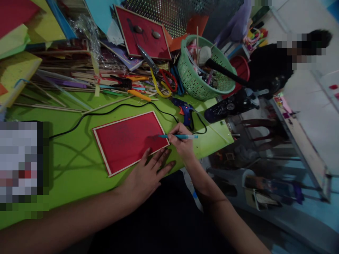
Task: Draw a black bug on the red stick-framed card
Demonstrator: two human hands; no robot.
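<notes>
A red board edged with pale wooden strips lies flat on the green table. In my right hand is a teal pen, gripped near its tip, which points left over the board's right part. Faint dark marks show on the red surface. My left hand rests with fingers spread at the board's lower edge, its fingertips on or beside the wooden strip. Just beyond my right hand lies a blue glue gun with a black cord.
A green basket of tools stands at the back right, beside a dark bottle. Scissors, wooden sticks and a second red framed board crowd the back. A blurred screen sits left. Another person is farther right.
</notes>
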